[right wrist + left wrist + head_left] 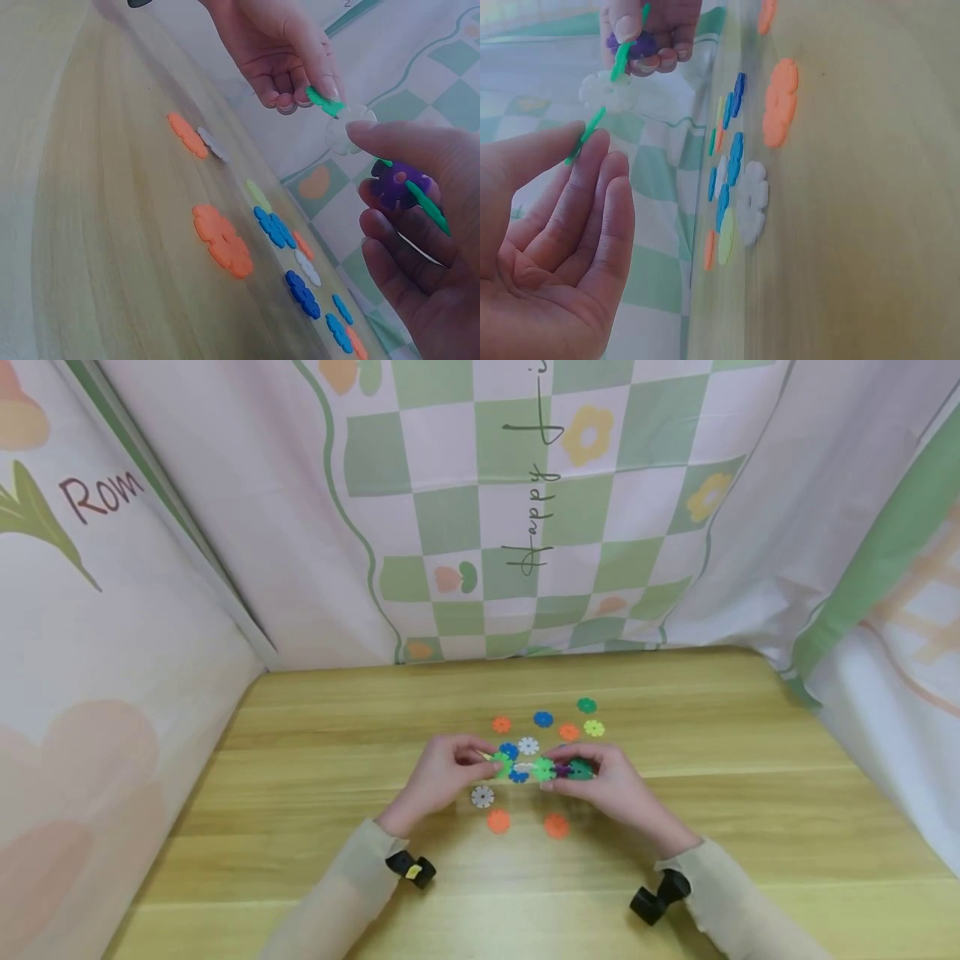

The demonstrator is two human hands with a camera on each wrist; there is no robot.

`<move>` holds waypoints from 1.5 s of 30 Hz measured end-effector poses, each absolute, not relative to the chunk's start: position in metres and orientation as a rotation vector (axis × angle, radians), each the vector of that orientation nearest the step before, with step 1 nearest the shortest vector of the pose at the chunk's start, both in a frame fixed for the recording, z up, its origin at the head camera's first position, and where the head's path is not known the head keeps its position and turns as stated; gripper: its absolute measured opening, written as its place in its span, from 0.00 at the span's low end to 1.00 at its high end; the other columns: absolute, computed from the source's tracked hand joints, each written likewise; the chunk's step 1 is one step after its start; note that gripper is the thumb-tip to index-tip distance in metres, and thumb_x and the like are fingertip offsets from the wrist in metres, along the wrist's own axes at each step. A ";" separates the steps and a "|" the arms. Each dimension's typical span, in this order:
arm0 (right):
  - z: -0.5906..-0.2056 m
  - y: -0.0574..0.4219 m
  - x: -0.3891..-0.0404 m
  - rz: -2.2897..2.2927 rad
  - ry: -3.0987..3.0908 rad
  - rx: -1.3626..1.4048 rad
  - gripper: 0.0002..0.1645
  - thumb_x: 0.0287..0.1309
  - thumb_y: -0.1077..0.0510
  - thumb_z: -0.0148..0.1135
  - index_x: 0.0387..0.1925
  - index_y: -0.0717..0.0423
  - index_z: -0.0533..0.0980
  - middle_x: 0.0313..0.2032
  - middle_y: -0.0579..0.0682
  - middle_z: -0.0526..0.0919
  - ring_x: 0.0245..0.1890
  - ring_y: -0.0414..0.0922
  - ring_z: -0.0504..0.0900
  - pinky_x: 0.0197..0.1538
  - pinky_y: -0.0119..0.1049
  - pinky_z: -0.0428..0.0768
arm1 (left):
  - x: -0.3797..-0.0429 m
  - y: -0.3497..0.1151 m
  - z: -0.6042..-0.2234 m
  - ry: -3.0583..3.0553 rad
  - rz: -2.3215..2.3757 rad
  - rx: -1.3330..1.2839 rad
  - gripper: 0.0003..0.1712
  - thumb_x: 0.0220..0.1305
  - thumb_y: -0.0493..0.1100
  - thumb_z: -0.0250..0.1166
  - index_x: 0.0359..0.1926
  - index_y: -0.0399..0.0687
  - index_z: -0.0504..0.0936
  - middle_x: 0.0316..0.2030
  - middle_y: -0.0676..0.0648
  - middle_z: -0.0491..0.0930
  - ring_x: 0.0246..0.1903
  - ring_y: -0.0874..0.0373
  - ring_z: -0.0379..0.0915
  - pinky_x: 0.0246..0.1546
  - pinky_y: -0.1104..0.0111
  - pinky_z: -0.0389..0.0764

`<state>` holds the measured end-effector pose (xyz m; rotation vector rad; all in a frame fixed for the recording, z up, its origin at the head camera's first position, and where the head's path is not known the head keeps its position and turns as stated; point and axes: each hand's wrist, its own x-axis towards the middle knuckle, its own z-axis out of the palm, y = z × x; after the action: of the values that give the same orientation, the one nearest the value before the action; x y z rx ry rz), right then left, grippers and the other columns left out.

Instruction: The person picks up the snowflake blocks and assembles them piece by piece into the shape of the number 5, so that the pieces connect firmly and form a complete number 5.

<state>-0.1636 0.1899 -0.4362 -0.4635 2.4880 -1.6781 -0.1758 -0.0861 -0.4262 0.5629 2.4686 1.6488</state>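
Observation:
My left hand [442, 772] pinches a light green flower-shaped disc [585, 136] between thumb and index finger, its other fingers loosely bent. Facing it, my right hand [603, 781] grips a short chain of slotted flower discs. A purple disc [394, 187] and a dark green disc [580, 769] are in that chain, with another light green disc [543, 769] toward its left end. Between the hands a whitish translucent disc [600, 94] sticks out from the chain. The left hand's disc meets its edge in the right wrist view. Both hands are above the wooden table.
Loose discs lie on the table [360, 860]: two orange ones [498, 821] near the front, a grey one [482, 796] at left, several blue, orange, white, yellow and green ones behind. A patterned curtain [442, 518] hangs along the back edge.

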 end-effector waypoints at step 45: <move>-0.424 0.182 -0.152 -1.686 2.536 -0.680 0.22 0.47 0.58 0.82 0.46 0.54 0.86 0.41 0.46 0.86 0.41 0.54 0.84 0.43 0.38 0.86 | -0.176 -0.087 -0.425 2.057 1.823 0.519 0.08 0.68 0.34 0.68 0.44 0.32 0.82 0.31 0.43 0.87 0.35 0.39 0.84 0.42 0.49 0.85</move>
<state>-0.1518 0.1819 -0.4245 -0.6798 2.5359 -1.6861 -0.1765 -0.0872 -0.4246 0.5187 2.0565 1.8227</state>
